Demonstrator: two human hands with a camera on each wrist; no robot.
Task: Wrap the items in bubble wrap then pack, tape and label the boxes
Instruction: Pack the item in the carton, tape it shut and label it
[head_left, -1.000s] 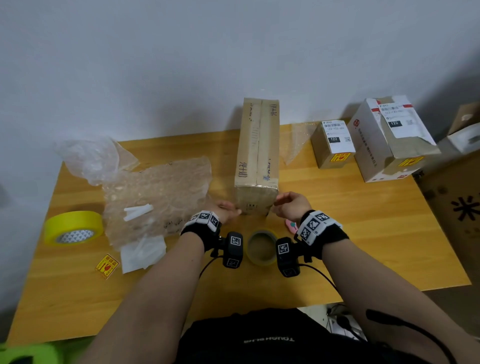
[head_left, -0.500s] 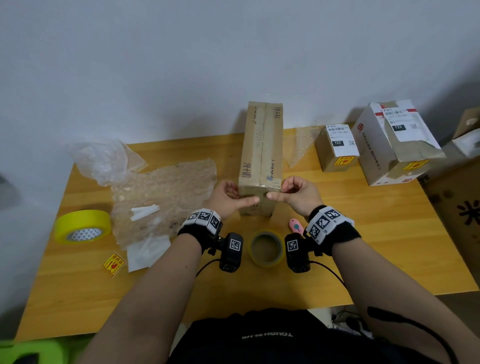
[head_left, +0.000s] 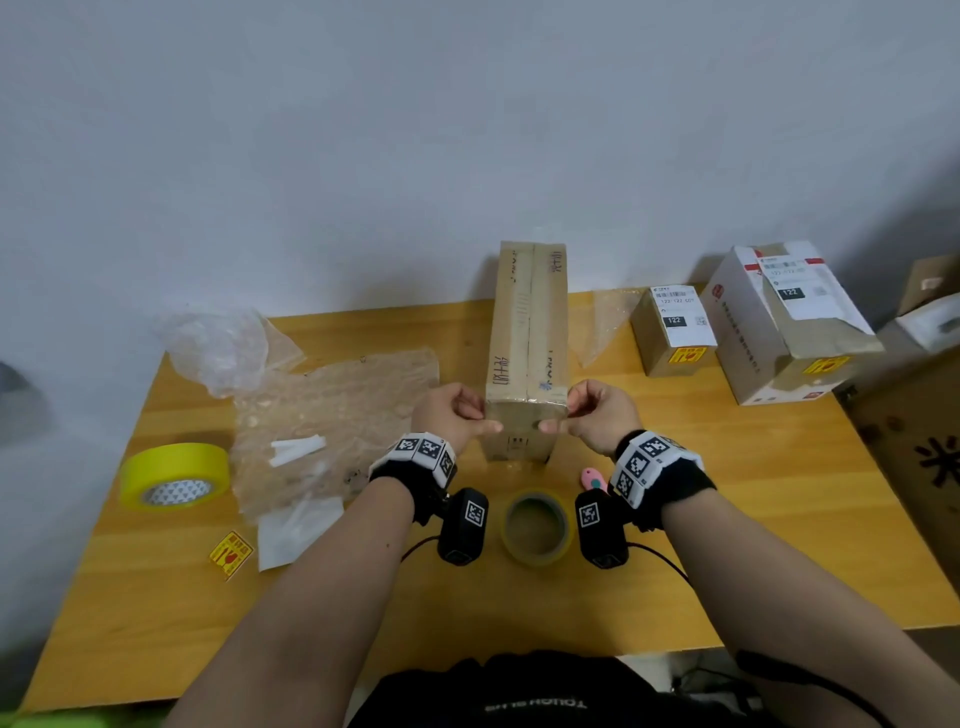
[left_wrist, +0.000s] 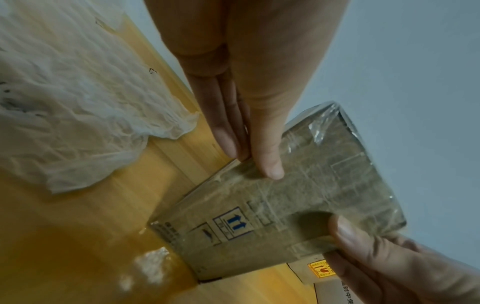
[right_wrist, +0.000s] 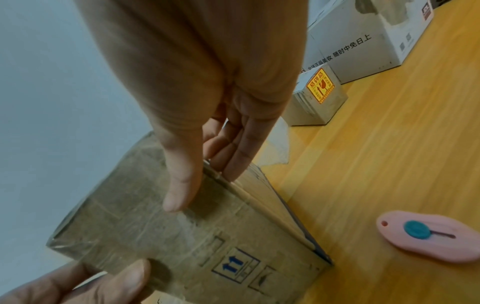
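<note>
Both hands have risen from the base of the tall cardboard box (head_left: 527, 353) to its near top edge, and the thumbs that were meeting at the middle are now lying further apart. Standing on end at the middle of the wooden surface (head_left: 727, 519), the box is showing clear tape over its near face. The left hand (head_left: 449, 415) is pressing its thumb flat on that face while its straight fingers (left_wrist: 228, 131) are lying along the left side, so it is pinching the corner. The right hand (head_left: 597, 418) is mirroring this at the right corner, thumb on the face and fingers (right_wrist: 239, 156) on the right side. A brown tape roll (head_left: 537, 527) is lying just in front of the box, with a pink cutter (right_wrist: 428, 236) beside it. A yellow tape roll (head_left: 174, 475), crumpled bubble wrap (head_left: 332, 415) and a yellow sticker (head_left: 231, 553) are sitting to the left; two labelled boxes (head_left: 675, 330) are standing to the right.
</note>
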